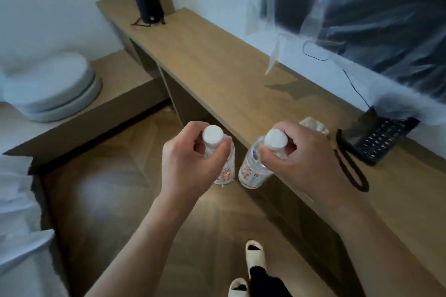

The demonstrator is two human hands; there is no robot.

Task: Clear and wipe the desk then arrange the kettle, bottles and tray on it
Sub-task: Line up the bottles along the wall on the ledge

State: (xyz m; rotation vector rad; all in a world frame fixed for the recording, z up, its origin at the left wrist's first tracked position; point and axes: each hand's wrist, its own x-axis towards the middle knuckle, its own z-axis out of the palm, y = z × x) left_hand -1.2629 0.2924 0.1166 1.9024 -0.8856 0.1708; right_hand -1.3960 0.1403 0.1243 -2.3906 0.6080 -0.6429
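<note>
Left hand [190, 164] grips left bottle [223, 169] at neck; right hand [304, 159] grips right bottle [252, 171] likewise, both hanging below fingers, near desk [217, 67] edge.

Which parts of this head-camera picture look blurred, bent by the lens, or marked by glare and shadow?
Head view: the desk edge curves from wide-angle distortion; the plastic-covered screen shows pale glare streaks and smear; a hanging plastic strip casts a soft shadow on the wood; the bottles and both hands, left and right, are fairly sharp; frame edges are softer.

Dim, soft, blurred wide-angle edges
</note>
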